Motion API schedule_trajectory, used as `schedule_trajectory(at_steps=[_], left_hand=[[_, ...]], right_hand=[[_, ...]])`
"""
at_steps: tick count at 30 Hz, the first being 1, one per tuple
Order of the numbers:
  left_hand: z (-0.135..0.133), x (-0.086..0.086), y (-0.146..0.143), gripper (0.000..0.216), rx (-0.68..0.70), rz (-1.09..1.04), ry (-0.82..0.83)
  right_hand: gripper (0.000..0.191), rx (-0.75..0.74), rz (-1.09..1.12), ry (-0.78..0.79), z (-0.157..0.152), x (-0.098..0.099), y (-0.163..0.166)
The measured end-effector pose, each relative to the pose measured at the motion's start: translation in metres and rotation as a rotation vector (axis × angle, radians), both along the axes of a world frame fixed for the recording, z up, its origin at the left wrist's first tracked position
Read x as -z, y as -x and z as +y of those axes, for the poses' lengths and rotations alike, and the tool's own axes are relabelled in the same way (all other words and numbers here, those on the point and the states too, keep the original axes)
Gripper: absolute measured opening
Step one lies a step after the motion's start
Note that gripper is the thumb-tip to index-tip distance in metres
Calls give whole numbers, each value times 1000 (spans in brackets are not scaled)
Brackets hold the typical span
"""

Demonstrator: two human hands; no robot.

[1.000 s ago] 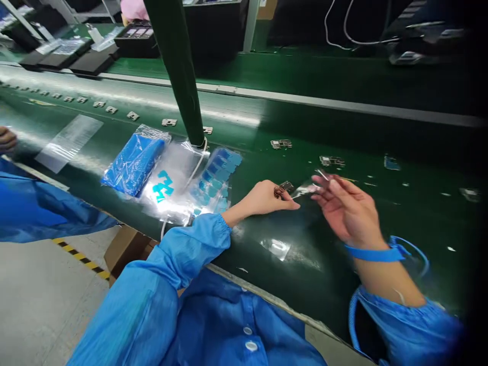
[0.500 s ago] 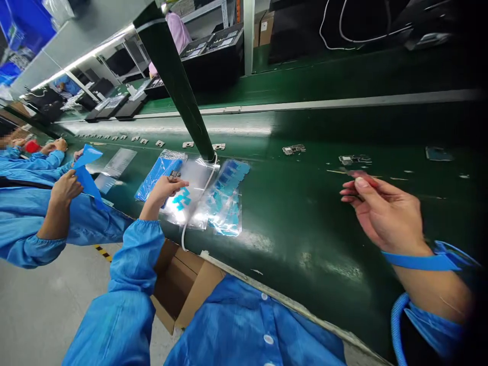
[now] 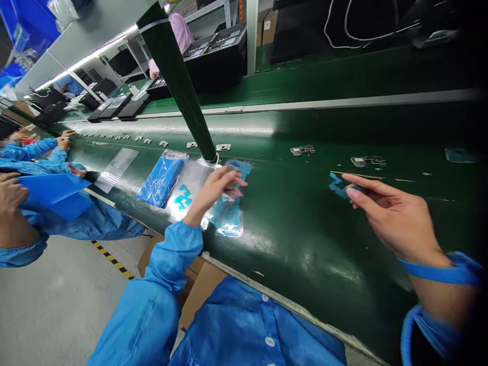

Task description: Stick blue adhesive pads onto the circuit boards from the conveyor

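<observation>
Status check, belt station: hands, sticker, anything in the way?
Left hand on the sticker sheet, grip unclear. Right hand pinches a blue sticker above the belt. Dark post just behind left hand.

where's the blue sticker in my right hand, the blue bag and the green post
blue sticker (image 3: 335, 183), head view, on its bare left end
blue bag (image 3: 160, 179), head view, middle of the bag
green post (image 3: 176, 81), head view, mid shaft

The right hand (image 3: 396, 223) pinches a blue sticker (image 3: 336, 185); left hand (image 3: 213, 190) over sheet (image 3: 229, 221).
</observation>
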State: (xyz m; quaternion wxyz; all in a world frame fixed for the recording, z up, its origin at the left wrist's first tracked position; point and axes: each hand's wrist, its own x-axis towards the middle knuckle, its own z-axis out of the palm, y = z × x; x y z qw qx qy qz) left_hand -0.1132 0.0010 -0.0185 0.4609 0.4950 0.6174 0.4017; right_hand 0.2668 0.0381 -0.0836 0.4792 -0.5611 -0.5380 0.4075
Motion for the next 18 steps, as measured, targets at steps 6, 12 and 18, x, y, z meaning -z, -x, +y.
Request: schedule_trajectory(at_steps=[6, 12, 18], left_hand=[[47, 38, -101, 40, 189, -752, 72], [39, 64, -130, 52, 274, -785, 116], [18, 74, -154, 74, 213, -607, -18]], right_hand=[[49, 3, 210, 12, 4, 12, 3], [64, -100, 231, 76, -9, 3, 13], [63, -134, 156, 94, -28, -8, 29]])
